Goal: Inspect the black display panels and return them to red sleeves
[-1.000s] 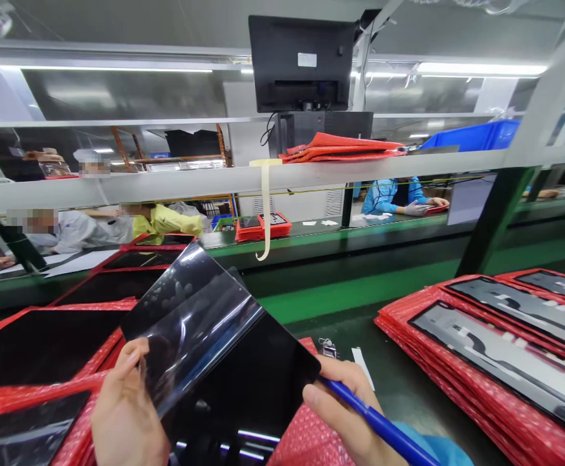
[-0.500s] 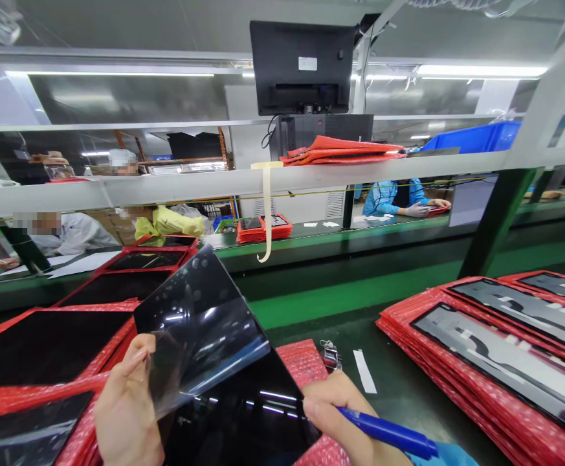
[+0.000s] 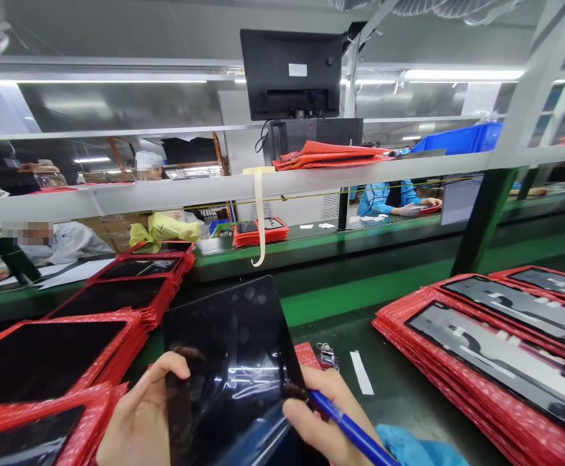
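Note:
A glossy black screen panel (image 3: 224, 349) is held up tilted in front of me, with clear film and pale smudges or bubbles on its face. My left hand (image 3: 139, 411) grips its left edge, one fingertip resting on the front; the other fingers are partly hidden. At the right edge, my right hand (image 3: 331, 411) is closed on the panel, thumb on the glass. A blue pen (image 3: 350, 427) is tucked in that same hand, slanting down to the right. Beneath the panel, a bit of red bubble wrap (image 3: 306, 355) shows.
Stacks of red bubble-wrap sleeves with black screens (image 3: 49, 356) line the left; silver-backed panels (image 3: 496, 349) lie on red sleeves at right. A small metal object (image 3: 327, 356) and a white strip (image 3: 361, 373) lie on the bench. A white rail (image 3: 175, 191) with hanging tape (image 3: 259, 226) crosses ahead; co-workers sit beyond.
My left hand has moved from the lifted clear film to the panel's left edge, and the film now lies against the glass. The panel has turned more upright and shifted right; the pen points lower.

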Motion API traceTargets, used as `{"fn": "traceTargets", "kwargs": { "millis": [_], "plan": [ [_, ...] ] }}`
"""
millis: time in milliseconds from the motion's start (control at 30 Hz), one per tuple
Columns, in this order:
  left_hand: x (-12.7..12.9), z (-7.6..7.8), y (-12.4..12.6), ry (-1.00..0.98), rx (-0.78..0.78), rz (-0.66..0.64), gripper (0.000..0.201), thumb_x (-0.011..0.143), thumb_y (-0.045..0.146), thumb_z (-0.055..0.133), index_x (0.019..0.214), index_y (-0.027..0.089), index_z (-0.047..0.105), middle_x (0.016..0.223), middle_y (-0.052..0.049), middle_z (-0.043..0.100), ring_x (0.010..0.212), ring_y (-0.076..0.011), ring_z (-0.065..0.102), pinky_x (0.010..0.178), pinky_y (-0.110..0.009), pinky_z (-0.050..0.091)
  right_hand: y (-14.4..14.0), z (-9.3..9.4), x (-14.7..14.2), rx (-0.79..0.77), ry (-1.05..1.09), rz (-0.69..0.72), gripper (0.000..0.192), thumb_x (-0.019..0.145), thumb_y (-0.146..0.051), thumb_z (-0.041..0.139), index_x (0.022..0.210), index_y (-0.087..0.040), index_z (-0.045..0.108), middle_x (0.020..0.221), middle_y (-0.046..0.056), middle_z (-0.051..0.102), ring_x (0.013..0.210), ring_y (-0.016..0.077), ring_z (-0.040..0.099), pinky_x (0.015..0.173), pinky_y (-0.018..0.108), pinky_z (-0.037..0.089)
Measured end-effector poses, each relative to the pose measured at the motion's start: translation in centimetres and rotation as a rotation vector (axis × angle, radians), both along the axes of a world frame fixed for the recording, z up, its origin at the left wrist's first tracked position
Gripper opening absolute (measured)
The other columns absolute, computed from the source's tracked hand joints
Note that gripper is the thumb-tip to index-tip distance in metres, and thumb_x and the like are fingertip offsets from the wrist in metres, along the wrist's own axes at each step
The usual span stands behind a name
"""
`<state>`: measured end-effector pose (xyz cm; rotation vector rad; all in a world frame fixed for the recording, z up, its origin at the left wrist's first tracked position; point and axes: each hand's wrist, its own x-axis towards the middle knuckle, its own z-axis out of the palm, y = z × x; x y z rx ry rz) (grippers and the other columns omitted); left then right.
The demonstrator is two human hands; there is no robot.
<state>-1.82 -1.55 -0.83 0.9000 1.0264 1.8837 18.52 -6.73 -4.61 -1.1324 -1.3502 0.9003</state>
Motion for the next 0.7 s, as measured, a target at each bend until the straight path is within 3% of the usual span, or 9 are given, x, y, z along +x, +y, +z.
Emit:
{"fn": "traceTargets", "kwargs": {
  "millis": [200, 333, 400, 500, 600, 700],
  "plan": [
    [-0.3, -0.4, -0.1, -0.156, -0.242, -0.081, 0.021, 0.058, 0.042, 0.057, 0.052, 0.021, 0.059, 0.076, -0.007, 0.064, 0.079, -0.0281, 0.059, 0.059, -0.035, 0.046, 0.9, 1.0, 0.3, 0.017, -0.017, 0.15, 0.048, 0.061, -0.036, 0.083, 0.107, -0.025, 0.072, 0.081, 0.001, 0.072, 0.082, 0.0269, 0.067, 0.075, 0.032, 0.054],
    [-0.7, -1.2, 0.2, -0.101, -0.18, -0.061, 0.026, 0.062, 0.046, 0.056, 0.054, 0.021, 0.059, 0.078, -0.006, 0.066, 0.072, -0.0254, 0.06, 0.055, -0.034, 0.043, 1.3, 1.8, 0.6, -0.016, -0.006, 0.291, 0.05, 0.063, -0.035, 0.082, 0.111, -0.026, 0.071, 0.069, -0.002, 0.071, 0.07, 0.0236, 0.069, 0.068, 0.029, 0.056],
    [-0.8, -1.7, 0.5, -0.054, -0.098, -0.034, 0.025, 0.063, 0.046, 0.058, 0.056, 0.022, 0.06, 0.07, -0.005, 0.065, 0.07, -0.025, 0.06, 0.057, -0.034, 0.044, 1.3, 1.8, 0.6, -0.021, 0.013, 0.262, 0.049, 0.069, -0.035, 0.077, 0.116, -0.028, 0.068, 0.075, -0.002, 0.074, 0.073, 0.0239, 0.071, 0.069, 0.029, 0.057],
    [-0.7, -2.3, 1.0, 0.005, 0.06, 0.082, 0.02, 0.062, 0.041, 0.062, 0.053, 0.024, 0.058, 0.056, -0.001, 0.059, 0.066, -0.0235, 0.06, 0.063, -0.035, 0.047, 1.1, 1.6, 0.6, 0.065, 0.041, 0.176, 0.046, 0.083, -0.035, 0.064, 0.128, -0.031, 0.06, 0.09, -0.001, 0.076, 0.093, 0.0256, 0.072, 0.083, 0.031, 0.057],
    [-0.6, -2.6, 1.2, 0.004, 0.146, 0.147, 0.023, 0.064, 0.043, 0.061, 0.05, 0.025, 0.056, 0.052, 0.0, 0.056, 0.064, -0.0224, 0.06, 0.068, -0.036, 0.049, 1.2, 1.8, 0.4, 0.202, 0.056, 0.159, 0.054, 0.09, -0.035, 0.055, 0.142, -0.031, 0.043, 0.111, 0.002, 0.072, 0.12, 0.0236, 0.059, 0.099, 0.035, 0.05],
    [-0.7, -2.6, 1.2, 0.019, 0.156, 0.112, 0.025, 0.065, 0.045, 0.062, 0.051, 0.025, 0.058, 0.054, -0.002, 0.059, 0.063, -0.0239, 0.059, 0.067, -0.039, 0.048, 1.5, 1.9, 0.1, 0.26, 0.053, 0.177, 0.055, 0.092, -0.039, 0.051, 0.144, -0.032, 0.036, 0.134, 0.001, 0.059, 0.134, 0.0216, 0.044, 0.107, 0.04, 0.043]
  ]
}}
